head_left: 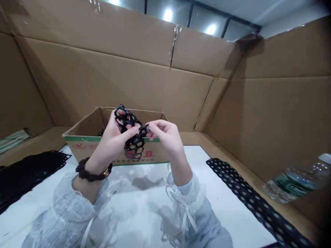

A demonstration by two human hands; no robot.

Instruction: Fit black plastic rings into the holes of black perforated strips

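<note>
A bunched piece of black openwork mesh (134, 148), full of round holes, hangs between my hands above the front edge of an open cardboard box (89, 146). My left hand (115, 136) is closed around most of it, the thumb pressing on top. With fingertips pinched together, my right hand (165, 134) grips the mesh at its right end. The lower part dangles freely in front of the box's printed side. More black material shows just inside the box, mostly hidden behind my left hand.
A black strip with rows of pale round holes (248, 193) lies along the right side of the white table (139, 213). At left lies a pile of black stringy material (33, 172). A clear plastic bottle (297, 182) rests at far right. Tall cardboard walls (124, 75) surround the table.
</note>
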